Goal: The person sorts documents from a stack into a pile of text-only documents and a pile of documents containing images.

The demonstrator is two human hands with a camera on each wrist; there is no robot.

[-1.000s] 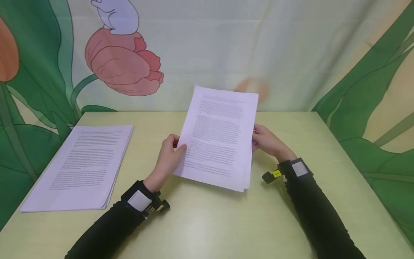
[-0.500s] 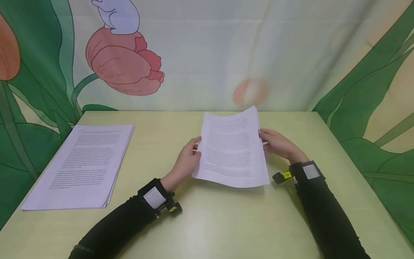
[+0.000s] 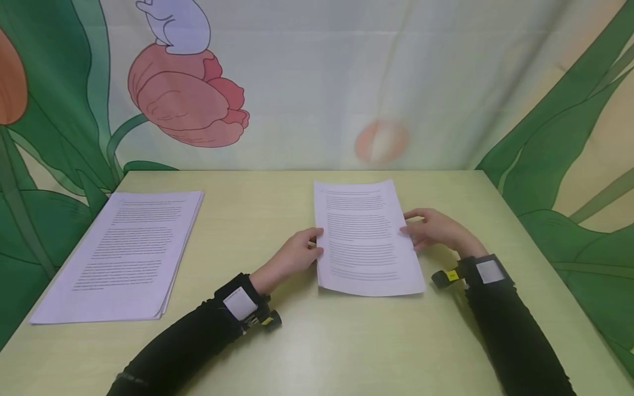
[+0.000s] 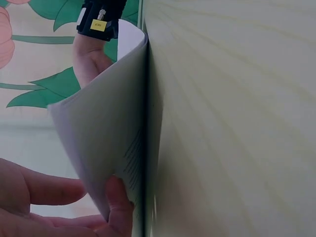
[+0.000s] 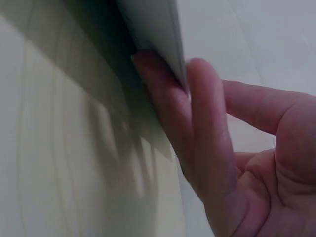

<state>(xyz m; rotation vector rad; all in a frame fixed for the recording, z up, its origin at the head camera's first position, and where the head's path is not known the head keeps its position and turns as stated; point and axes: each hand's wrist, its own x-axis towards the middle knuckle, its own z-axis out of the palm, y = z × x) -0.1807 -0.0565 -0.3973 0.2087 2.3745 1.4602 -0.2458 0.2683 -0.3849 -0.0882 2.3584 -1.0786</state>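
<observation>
A small stack of printed sheets is held low over the table in the middle of the head view, text side up. At its left edge, my left hand pinches the sheets. The left wrist view shows the paper bowed upward from the table, with fingertips against its underside. My right hand holds the opposite edge, thumb over the page. In the right wrist view, the paper edge runs between the fingers, one of them lying beneath it.
A thicker stack of printed paper lies on the left of the pale wooden table, its edges slightly uneven. Behind the table hangs a curtain with printed flowers and leaves.
The sheets have come down from a raised, tilted position and turned nearly straight, moving right and toward the table. Both hands have moved right with them. The left stack has stayed put.
</observation>
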